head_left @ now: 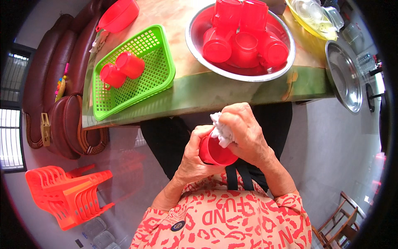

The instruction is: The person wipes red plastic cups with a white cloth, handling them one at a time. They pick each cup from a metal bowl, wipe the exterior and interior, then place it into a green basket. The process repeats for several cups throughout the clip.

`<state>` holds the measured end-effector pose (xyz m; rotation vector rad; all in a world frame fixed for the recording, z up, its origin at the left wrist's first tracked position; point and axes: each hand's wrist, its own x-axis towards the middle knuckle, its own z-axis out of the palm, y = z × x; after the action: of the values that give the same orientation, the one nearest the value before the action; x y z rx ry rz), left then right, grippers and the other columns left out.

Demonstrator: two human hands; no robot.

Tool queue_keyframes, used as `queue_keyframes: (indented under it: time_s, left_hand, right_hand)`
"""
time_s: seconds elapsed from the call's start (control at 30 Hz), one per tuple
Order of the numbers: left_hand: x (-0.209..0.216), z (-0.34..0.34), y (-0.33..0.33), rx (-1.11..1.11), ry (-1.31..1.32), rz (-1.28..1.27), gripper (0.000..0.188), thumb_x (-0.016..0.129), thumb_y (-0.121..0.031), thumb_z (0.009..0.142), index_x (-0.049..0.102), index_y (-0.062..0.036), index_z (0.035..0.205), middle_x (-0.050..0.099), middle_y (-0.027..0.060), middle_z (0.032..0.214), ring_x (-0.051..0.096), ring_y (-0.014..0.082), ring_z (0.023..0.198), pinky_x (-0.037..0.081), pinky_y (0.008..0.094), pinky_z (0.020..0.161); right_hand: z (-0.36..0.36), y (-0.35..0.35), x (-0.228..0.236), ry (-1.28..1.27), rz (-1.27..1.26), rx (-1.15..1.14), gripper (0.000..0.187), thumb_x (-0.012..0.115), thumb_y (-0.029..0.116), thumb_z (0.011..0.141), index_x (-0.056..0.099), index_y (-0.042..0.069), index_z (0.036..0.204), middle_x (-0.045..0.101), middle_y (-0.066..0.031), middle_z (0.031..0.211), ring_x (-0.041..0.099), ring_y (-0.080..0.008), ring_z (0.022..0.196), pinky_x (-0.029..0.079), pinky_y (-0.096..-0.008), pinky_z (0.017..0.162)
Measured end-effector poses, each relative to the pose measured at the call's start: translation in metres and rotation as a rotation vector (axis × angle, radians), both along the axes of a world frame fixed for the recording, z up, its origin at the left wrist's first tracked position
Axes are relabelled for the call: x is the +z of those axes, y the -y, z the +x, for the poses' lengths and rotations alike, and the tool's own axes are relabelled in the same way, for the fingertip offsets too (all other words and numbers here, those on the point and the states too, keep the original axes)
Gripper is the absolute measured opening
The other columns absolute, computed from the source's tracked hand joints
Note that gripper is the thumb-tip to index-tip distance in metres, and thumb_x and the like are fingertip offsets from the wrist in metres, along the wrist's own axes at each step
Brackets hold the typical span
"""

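Over my lap, my left hand (194,157) is wrapped round a red plastic mug (221,154), its mouth tilted up toward me. A bunched white cloth (222,132) is gripped in my right hand (244,132) and touches the mug's far rim. On the table ahead, a green perforated basket (159,62) holds two red mugs (129,65) in its left part. A round steel basin (195,56) to the right of the basket is piled with several red mugs (245,46).
A red plastic basin (119,16) sits at the table's far left. At right are a yellow basket (309,25) of clear items and a tilted steel basin (344,76) by the table's edge. Stacked orange chairs (68,193) and a brown sofa (49,70) stand left; a wooden chair (340,222) is lower right.
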<state>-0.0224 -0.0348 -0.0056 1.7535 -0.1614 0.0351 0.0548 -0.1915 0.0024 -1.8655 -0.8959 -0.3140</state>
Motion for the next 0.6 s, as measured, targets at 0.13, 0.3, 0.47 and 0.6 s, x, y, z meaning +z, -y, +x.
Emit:
queue_keyframes:
  time_s: [0.13, 0.3, 0.47, 0.6]
  left_hand:
    - [-0.012, 0.005, 0.001, 0.104, 0.199, 0.137, 0.079, 0.091, -0.009, 0.054, 0.045, -0.0062, 0.118, 0.053, 0.0109, 0.115, 0.055, 0.0210, 0.104, 0.045, 0.0325, 0.090]
    - [-0.020, 0.005, 0.002, 0.207, 0.320, 0.265, 0.079, 0.089, -0.007, 0.055, 0.044, -0.0058, 0.120, 0.053, 0.0143, 0.117, 0.055, 0.0252, 0.107, 0.046, 0.0347, 0.091]
    - [-0.024, 0.004, 0.001, 0.249, 0.432, 0.365, 0.081, 0.088, -0.012, 0.053, 0.046, -0.0047, 0.122, 0.054, 0.0174, 0.119, 0.055, 0.0338, 0.107, 0.047, 0.0413, 0.089]
    - [-0.026, 0.004, 0.001, 0.224, 0.482, 0.445, 0.084, 0.088, -0.011, 0.050, 0.046, -0.0053, 0.123, 0.054, 0.0165, 0.119, 0.055, 0.0344, 0.106, 0.047, 0.0418, 0.088]
  right_hand:
    - [-0.004, 0.000, -0.015, -0.139, 0.011, -0.151, 0.042, 0.072, -0.001, 0.064, 0.052, -0.001, 0.100, 0.054, -0.0169, 0.093, 0.054, -0.0359, 0.089, 0.046, -0.0418, 0.080]
    - [-0.016, 0.006, -0.017, -0.373, -0.061, -0.190, 0.033, 0.069, 0.004, 0.070, 0.049, -0.002, 0.095, 0.053, -0.0193, 0.086, 0.055, -0.0377, 0.084, 0.045, -0.0418, 0.073]
    - [-0.026, 0.011, -0.012, -0.623, 0.038, -0.149, 0.029, 0.069, 0.004, 0.072, 0.049, 0.000, 0.092, 0.056, -0.0175, 0.081, 0.059, -0.0351, 0.077, 0.046, -0.0401, 0.066]
    - [-0.021, 0.007, -0.017, -0.491, -0.016, -0.192, 0.032, 0.069, 0.001, 0.069, 0.050, -0.001, 0.095, 0.056, -0.0192, 0.089, 0.057, -0.0358, 0.086, 0.046, -0.0412, 0.073]
